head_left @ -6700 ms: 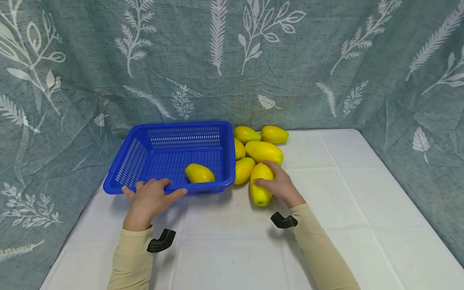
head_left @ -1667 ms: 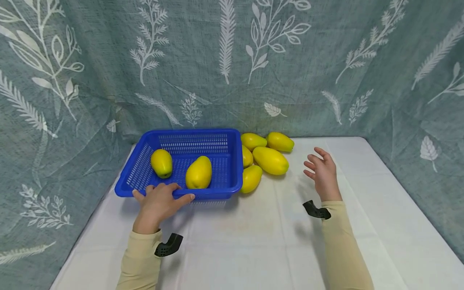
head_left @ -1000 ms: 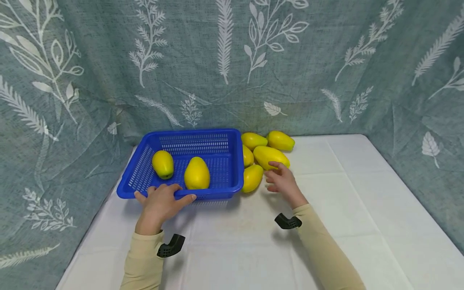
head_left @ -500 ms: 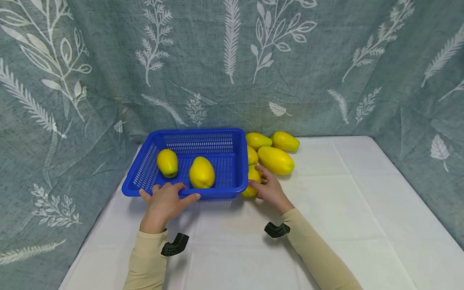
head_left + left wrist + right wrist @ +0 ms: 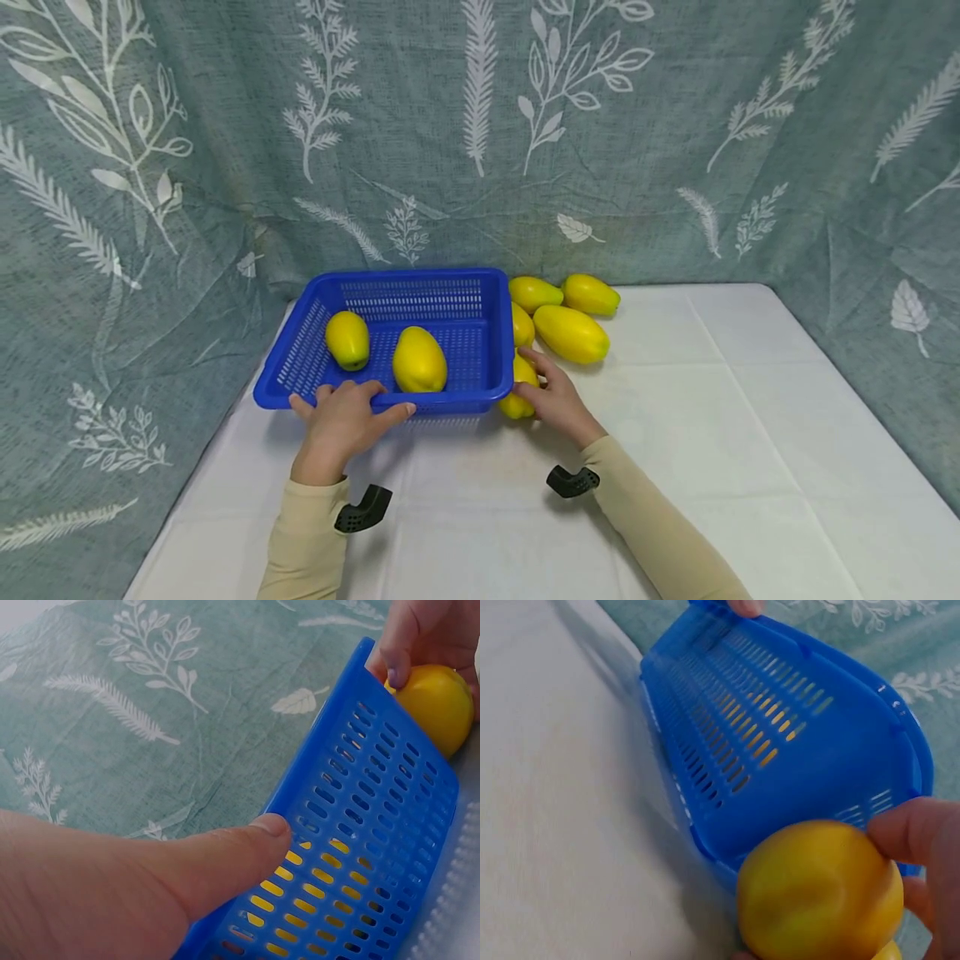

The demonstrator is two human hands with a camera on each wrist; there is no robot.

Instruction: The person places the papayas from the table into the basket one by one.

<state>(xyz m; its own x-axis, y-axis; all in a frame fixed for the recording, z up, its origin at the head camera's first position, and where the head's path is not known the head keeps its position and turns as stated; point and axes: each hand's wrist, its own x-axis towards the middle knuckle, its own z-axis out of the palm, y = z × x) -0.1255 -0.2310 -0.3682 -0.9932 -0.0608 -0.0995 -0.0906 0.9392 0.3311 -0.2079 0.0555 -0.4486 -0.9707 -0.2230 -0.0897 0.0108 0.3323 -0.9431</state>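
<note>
A blue slotted basket [image 5: 480, 392] sits at the back left of the white table, with two yellow mangoes [image 5: 418, 360] [image 5: 347, 339] inside. My left hand [image 5: 342, 415] grips the basket's near rim, thumb [image 5: 225, 859] pressed on its outer wall [image 5: 360, 847]. My right hand [image 5: 553, 398] curls round a yellow mango [image 5: 517, 403] lying against the basket's right front corner; the right wrist view shows that mango [image 5: 817, 889] under my fingers [image 5: 911, 829] beside the blue wall [image 5: 780, 750]. Three more mangoes [image 5: 570, 332] lie in a cluster just right of the basket.
A teal curtain with a white leaf print [image 5: 480, 125] hangs right behind the table and closes both sides. The white tablecloth [image 5: 712, 433] stretches to the right and front of the basket.
Since the first frame a second mango has come to lie in the basket. My right hand swung in from the right and closed on the mango by the basket's corner. The left hand stayed put.
</note>
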